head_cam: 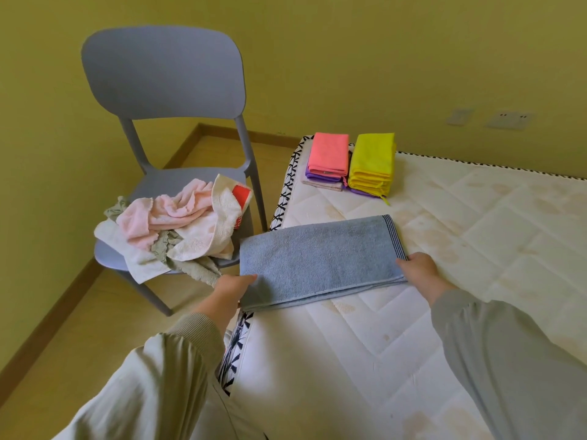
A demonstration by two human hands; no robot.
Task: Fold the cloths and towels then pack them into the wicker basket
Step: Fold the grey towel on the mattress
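Two pale sleeves (178,376) are reaching in over the near corner of the mattress (460,236). The left hand (233,289) is pinching the left end of the folded blue towel (320,258), thumb on top, while the right hand (419,271) is gripping its striped right end. The towel is lying flat at the mattress's left edge. At the far corner a pink stack (328,155) and a yellow stack (373,160) are sitting side by side. Unfolded towels (178,227) are lying heaped on the grey chair (162,68) beside the mattress.
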